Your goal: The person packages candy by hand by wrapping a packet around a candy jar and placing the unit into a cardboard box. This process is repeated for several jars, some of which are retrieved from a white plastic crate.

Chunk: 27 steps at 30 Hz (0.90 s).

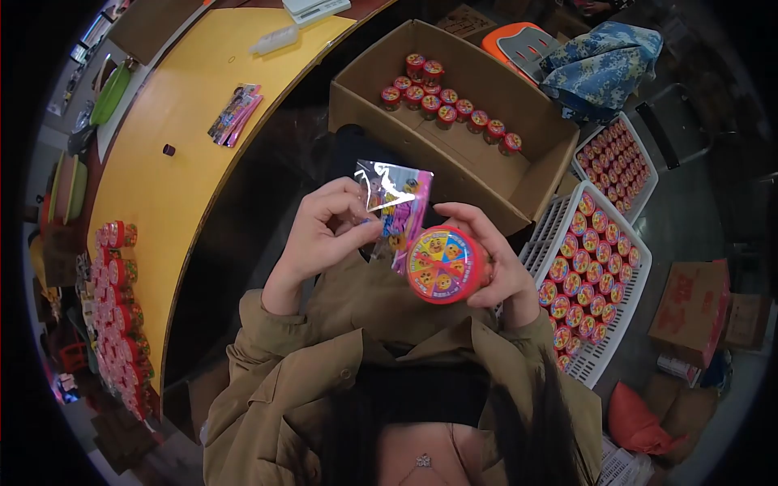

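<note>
My left hand [328, 235] pinches the left side of a shiny clear-and-pink printed plastic packet [399, 198] between thumb and fingers. In my right hand [494, 255] is a jar with a round red lid [444, 265], its colourful wheel of cartoon faces turned up toward me. The packet stands just behind the jar and overlaps it in this view. Both are held in front of my chest, close to the near side of an open cardboard box [486, 190]. The jar's body is mostly hidden under its lid and my fingers.
Several red-lidded jars [446, 116] stand inside the cardboard box. White crates [604, 356] of similar jars sit to the right. On the yellow table [182, 194] at left are flat packets [235, 115], a small dark cap [168, 150], a bottle [275, 40] and rows of jars [121, 308].
</note>
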Each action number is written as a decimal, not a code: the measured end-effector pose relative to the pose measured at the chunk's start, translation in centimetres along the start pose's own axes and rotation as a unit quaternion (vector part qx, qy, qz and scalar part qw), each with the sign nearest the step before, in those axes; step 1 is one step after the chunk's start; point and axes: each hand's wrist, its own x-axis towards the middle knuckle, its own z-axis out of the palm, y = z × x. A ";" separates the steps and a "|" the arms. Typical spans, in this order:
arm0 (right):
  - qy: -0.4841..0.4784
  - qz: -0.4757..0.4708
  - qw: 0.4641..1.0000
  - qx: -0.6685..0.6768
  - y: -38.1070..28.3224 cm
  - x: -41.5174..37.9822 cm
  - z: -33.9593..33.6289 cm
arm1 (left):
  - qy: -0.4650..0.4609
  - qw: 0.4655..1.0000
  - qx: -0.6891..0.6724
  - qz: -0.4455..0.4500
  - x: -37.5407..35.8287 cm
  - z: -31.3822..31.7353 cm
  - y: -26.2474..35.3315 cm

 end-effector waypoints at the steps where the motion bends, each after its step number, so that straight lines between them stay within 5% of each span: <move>1: 0.017 -0.007 0.999 -0.029 0.1 0.3 0.4 | -0.001 1.000 -0.002 0.000 -0.1 -0.2 0.2; 5: 0.014 -0.020 0.998 -0.052 0.2 0.3 0.4 | -0.164 0.951 -0.261 0.000 -0.4 -0.7 1.5; 9: -0.027 -0.028 0.997 -0.071 -0.1 0.0 0.4 | -0.139 0.959 -0.239 -0.060 -0.3 -1.0 0.7; 12: -0.022 -0.036 0.986 -0.161 -0.3 0.5 0.4 | -0.237 0.934 -0.263 -0.055 -0.2 -1.0 0.7; 16: -0.048 -0.096 0.961 -0.253 0.2 1.0 0.1 | -0.164 0.968 -0.185 -0.044 0.9 0.3 2.3; 19: -0.014 -0.113 0.933 -0.343 0.1 0.9 0.2 | -0.246 0.959 -0.134 0.045 1.5 -0.6 1.9; 21: 0.061 -0.145 0.919 -0.361 0.7 0.9 0.4 | -0.119 0.985 0.105 0.060 1.6 -0.3 2.4; 25: 0.105 -0.165 0.911 -0.364 1.1 0.9 0.9 | -0.182 0.976 -0.017 0.119 1.7 -0.6 0.7; 27: 0.119 -0.182 0.913 -0.345 1.4 0.8 1.0 | -0.074 0.973 0.108 0.190 2.0 0.1 0.2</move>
